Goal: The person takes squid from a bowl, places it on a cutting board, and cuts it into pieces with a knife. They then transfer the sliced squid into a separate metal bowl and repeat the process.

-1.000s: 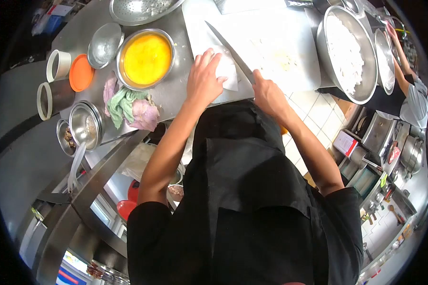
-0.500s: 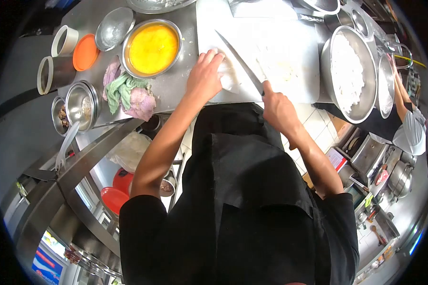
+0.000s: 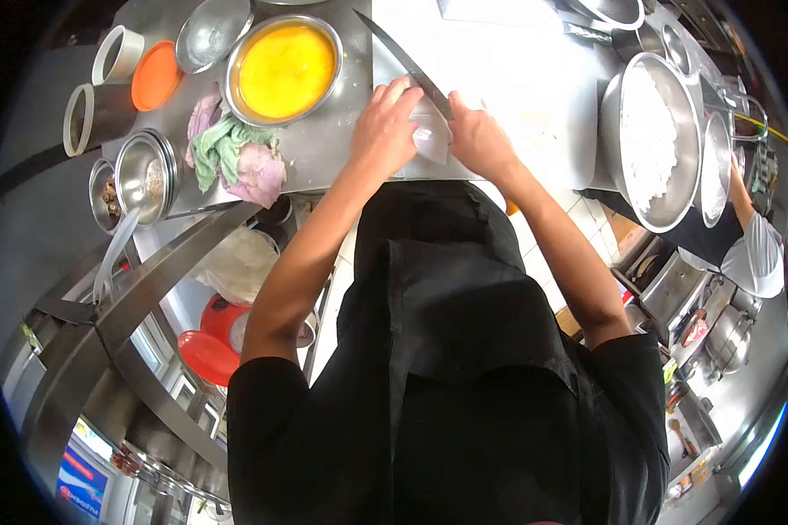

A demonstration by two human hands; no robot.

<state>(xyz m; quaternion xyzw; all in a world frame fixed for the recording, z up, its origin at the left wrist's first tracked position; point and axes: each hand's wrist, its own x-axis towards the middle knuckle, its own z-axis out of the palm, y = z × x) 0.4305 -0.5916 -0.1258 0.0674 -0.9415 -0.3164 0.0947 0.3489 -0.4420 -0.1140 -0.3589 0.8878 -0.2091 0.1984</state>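
Note:
My right hand [image 3: 481, 140] grips the handle of a long kitchen knife [image 3: 403, 59]. Its blade slants up and left over the white cutting board [image 3: 517, 74], the tip past the board's left edge. Close to the blade is my left hand [image 3: 383, 131], with bent fingers at the board's left side; whatever they press on is hidden. Beside its thumb lies a small white piece of food [image 3: 424, 135], too blurred to name. Behind my left hand stands a metal bowl of yellow liquid [image 3: 286, 72], like beaten egg.
On the right, a large metal bowl [image 3: 611, 144] holds chopped white food; another person's sleeve [image 3: 756, 254] is beyond it. Crumpled cloths [image 3: 236, 162], stacked metal bowls [image 3: 144, 179] and an orange lid [image 3: 158, 76] lie left. A broad metal blade [image 3: 490, 9] rests at the board's back.
The knife and my right hand have moved up and left, closer to my left hand. My left hand has shifted slightly down and right. The camera view has shifted a little.

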